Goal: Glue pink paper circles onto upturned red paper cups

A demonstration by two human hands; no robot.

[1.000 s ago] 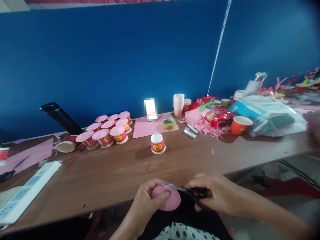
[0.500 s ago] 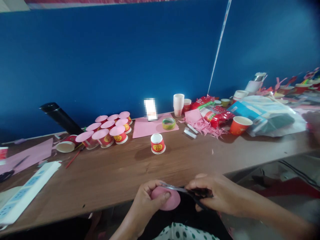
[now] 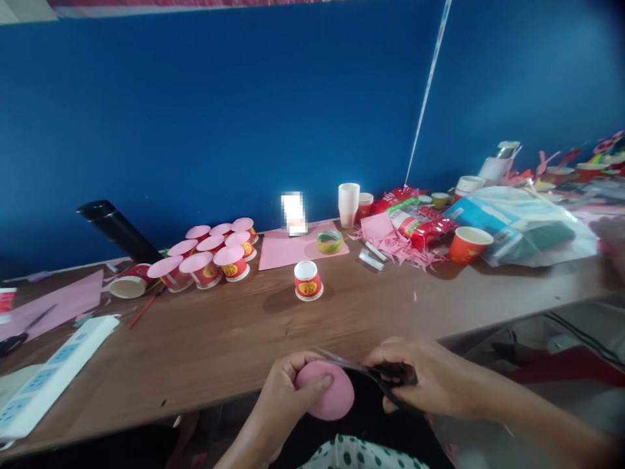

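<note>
1. Pink paper cut to a disc is held just off the near edge of the bench, low in the view and above a dotted garment that is cut off by the bottom border.
2. The disc is pinched by the left hand: the thumb is laid on its front face and covers its left part, while the other fingers are hidden behind the paper.
3. Scissors are gripped by the right hand, whose fingers are curled shut around the dark handles, so that these are mostly hidden. One blade is seen at the disc's upper right edge; how far the blades are parted cannot be made out.
4. A single red cup is stood upright on the bench beyond the hands, well apart from them.
5. A cluster of red cups capped with pink discs is gathered at the rear left, with a tipped cup just beside it.
6. A white power strip is cut off by the left border.
7. At the right end, a heap of pink cuttings, packets and plastic is blurred, and the things at the far right edge cannot be identified.
</note>
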